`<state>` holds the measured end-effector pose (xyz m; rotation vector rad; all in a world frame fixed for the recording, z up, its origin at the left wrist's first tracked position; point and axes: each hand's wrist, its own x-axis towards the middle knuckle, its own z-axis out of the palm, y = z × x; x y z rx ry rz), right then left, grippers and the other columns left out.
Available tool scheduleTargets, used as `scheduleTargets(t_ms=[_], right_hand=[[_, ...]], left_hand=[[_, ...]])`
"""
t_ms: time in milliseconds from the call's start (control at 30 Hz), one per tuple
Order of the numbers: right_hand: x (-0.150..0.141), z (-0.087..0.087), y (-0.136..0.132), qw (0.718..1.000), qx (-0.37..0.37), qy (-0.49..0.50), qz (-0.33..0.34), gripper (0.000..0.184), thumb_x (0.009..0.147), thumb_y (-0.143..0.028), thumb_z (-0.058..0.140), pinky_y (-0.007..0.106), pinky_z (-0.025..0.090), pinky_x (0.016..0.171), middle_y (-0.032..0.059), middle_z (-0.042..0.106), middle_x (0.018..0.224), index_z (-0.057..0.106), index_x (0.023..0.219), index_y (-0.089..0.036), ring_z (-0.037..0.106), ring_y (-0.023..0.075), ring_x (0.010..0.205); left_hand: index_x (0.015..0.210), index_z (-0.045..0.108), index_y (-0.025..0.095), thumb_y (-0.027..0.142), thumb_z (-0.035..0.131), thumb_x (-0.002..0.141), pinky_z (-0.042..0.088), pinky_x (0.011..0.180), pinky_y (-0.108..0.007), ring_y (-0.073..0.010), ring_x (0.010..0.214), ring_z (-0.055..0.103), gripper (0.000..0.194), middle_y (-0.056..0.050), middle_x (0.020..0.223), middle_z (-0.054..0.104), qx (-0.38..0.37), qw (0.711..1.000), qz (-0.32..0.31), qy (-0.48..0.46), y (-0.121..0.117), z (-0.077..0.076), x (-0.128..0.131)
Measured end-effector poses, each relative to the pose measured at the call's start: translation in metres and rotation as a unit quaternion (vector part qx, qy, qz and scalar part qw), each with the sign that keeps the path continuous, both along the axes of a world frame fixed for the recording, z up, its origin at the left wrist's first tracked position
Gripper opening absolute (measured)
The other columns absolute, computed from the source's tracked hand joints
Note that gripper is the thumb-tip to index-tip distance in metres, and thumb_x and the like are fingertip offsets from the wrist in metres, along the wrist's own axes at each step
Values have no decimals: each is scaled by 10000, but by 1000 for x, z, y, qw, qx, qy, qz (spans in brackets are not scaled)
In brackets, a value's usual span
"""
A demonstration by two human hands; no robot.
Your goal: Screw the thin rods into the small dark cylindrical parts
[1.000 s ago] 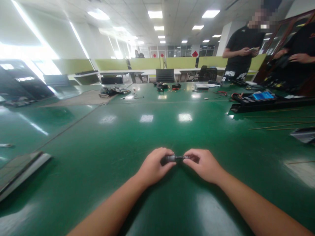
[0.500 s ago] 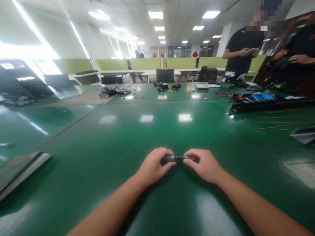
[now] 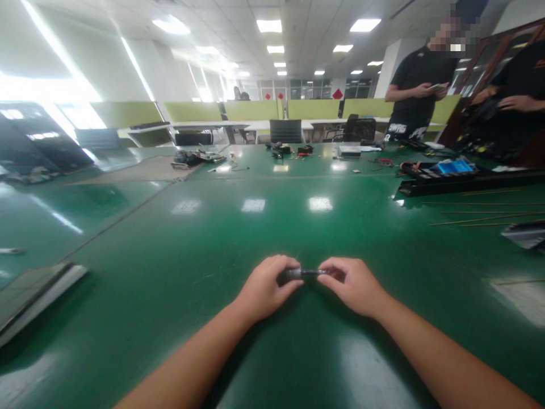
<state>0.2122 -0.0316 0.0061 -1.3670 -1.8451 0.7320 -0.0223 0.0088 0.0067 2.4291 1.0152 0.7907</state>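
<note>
My left hand (image 3: 266, 287) pinches the thick gray end of a small rod-like tool (image 3: 294, 274), and my right hand (image 3: 351, 287) pinches its thin dark shaft, the piece held level near the middle of the worktop's (image 3: 204, 227) near edge, between facing fingertips.

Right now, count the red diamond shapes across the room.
3. The left diamond and middle diamond are small and close together, just above the yellow-green partitions; the larger right diamond is apart, to their right. More may be hidden.
</note>
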Motion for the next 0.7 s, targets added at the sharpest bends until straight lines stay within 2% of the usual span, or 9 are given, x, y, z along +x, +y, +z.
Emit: scheduleTargets(t_ms=[700], right_hand=[[1,1,0,1000,-2,-3,-2,129,856,-274,646,267,467,640,21,730,766,740,899,-196,647,170,679]], left_hand=[[1038,624,218,280,670,850,493,847,-355,-202,928,625,204,-53,1014,680,13,1000,-3,-7,-1,2,0]])
